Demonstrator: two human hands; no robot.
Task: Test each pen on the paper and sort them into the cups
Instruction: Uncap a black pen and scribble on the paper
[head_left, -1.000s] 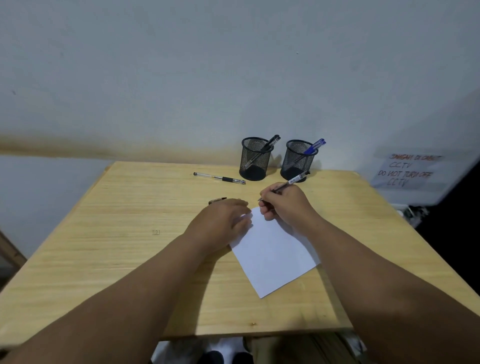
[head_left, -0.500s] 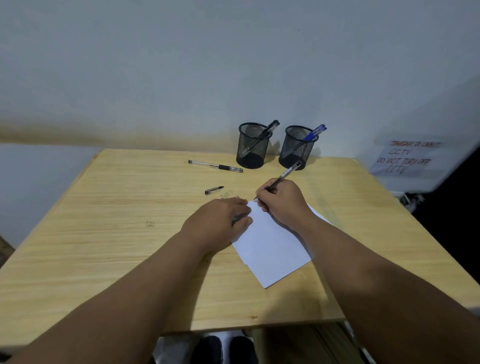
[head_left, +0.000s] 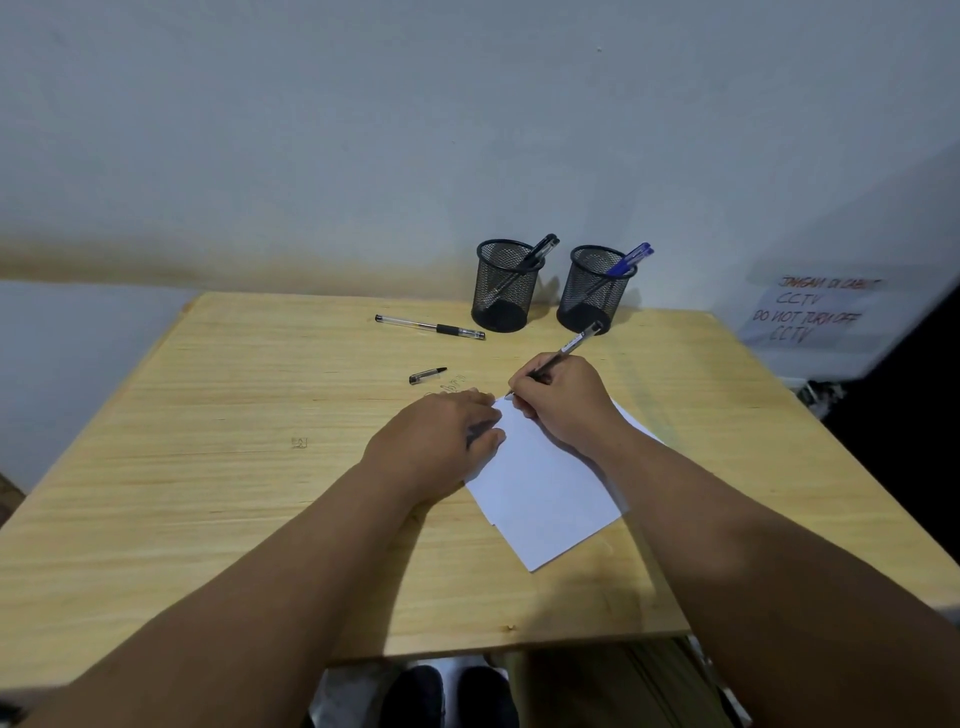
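Pens are the matter here, and one of them, a slim pen (head_left: 558, 355) with a clear barrel, is pinched in the right hand (head_left: 563, 402) in a writing grip, its tip down at the far corner of the paper (head_left: 545, 488). The left hand (head_left: 441, 441) lies flat with fingers spread on the paper's left edge, grasping nothing, only pressing the sheet to the desk (head_left: 208, 467).

Beyond the paper, a loose pen cap (head_left: 427, 375) lies on the desk, and further back a capped pen (head_left: 430, 328) lies on its side just left of the left mesh cup (head_left: 505, 286). That cup holds dark pens; the right mesh cup (head_left: 592, 288), just beside it, holds blue ones.

By my judgement the step in hand is the scribble test, with the capped pen still to try. A pen like this is light, stiff and smooth, likely to roll if set down carelessly. Taking it near the dark grip section above the tip gives the surest hold for writing; for dropping it into a cup, a pinch at mid-barrel would do. The paper is thin and will slide unless pinned.
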